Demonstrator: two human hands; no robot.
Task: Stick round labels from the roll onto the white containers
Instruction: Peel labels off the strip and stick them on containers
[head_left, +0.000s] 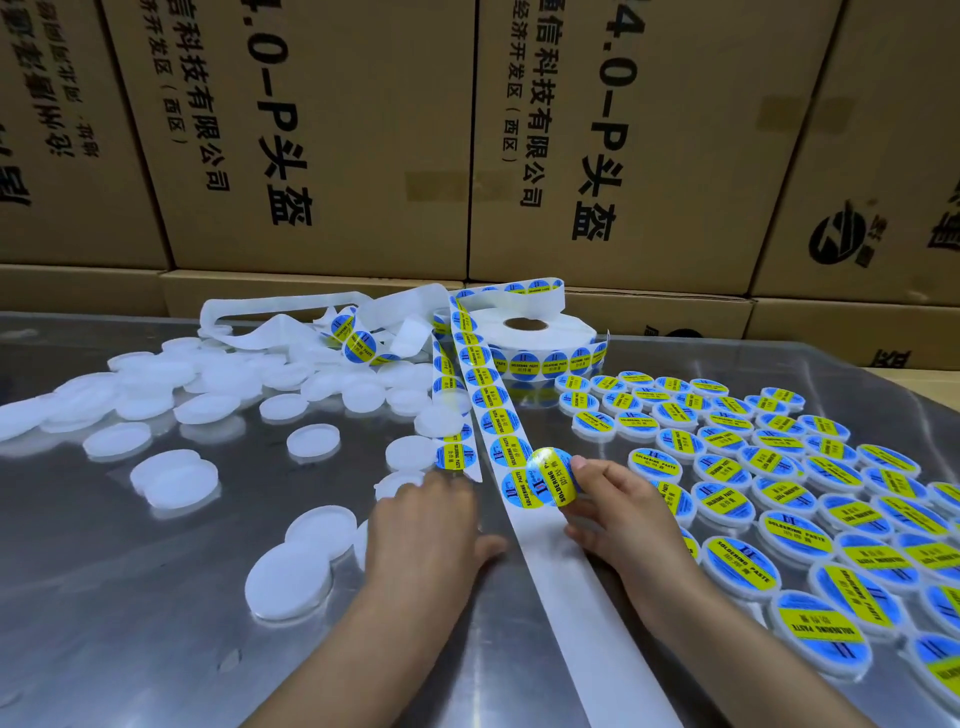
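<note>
While right hand (618, 514) pinches a label (550, 480), blurred left hand (426, 530) lies flat

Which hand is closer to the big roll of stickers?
Right. The right hand sits below the roll, pinching a sticker; the left hand lies farther left.

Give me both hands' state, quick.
Left hand: open, fingers reaching onto a plain white container.
Right hand: pinching a peeled round label.
</note>
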